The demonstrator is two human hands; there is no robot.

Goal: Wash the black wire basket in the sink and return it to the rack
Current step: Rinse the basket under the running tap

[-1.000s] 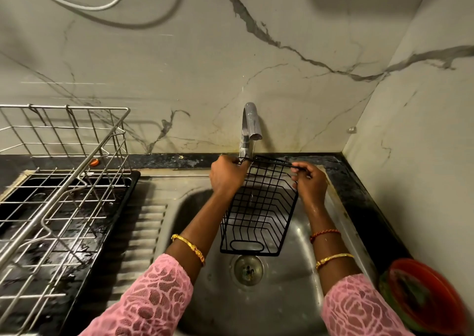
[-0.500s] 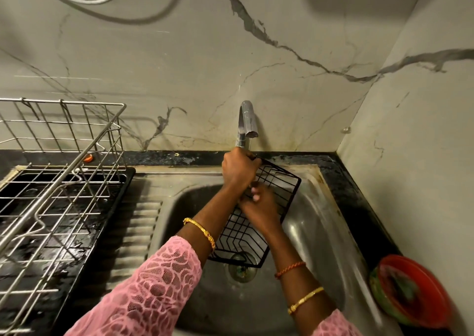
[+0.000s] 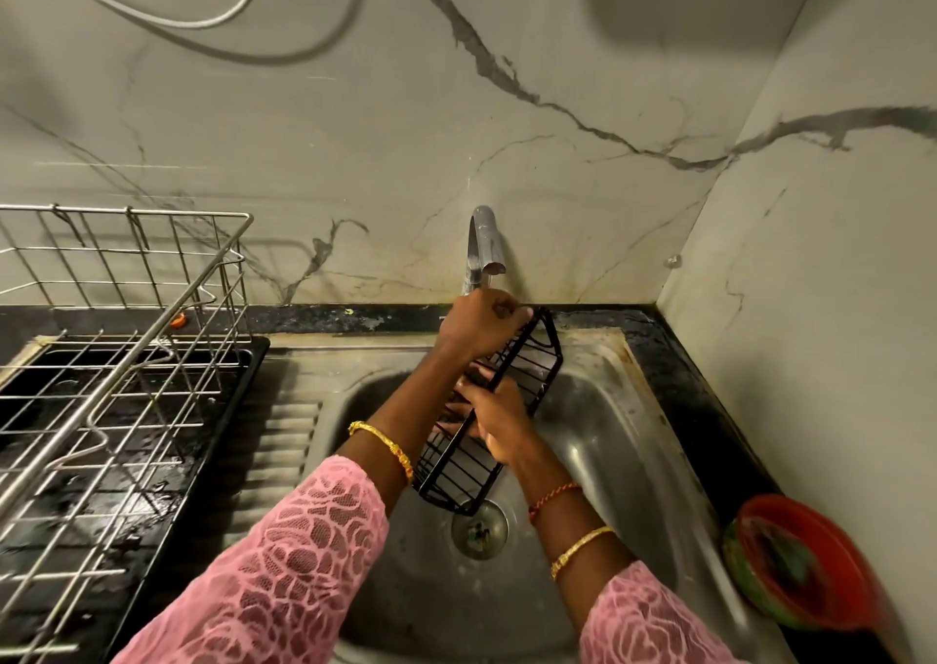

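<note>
Marble wall behind, steel sink (image 3: 634, 450) below — the basket (image 3: 487, 410) is tilted on edge over the drain (image 3: 479, 531), under the tap (image 3: 484, 247). Left hand (image 3: 476, 326) grips its top end; right hand (image 3: 499, 422) clasps its middle. Rack (image 3: 116, 359) stands well left.

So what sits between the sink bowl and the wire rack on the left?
In the head view, only the sink's ribbed steel drainboard lies between the bowl and the wire rack; nothing rests on it.
</note>
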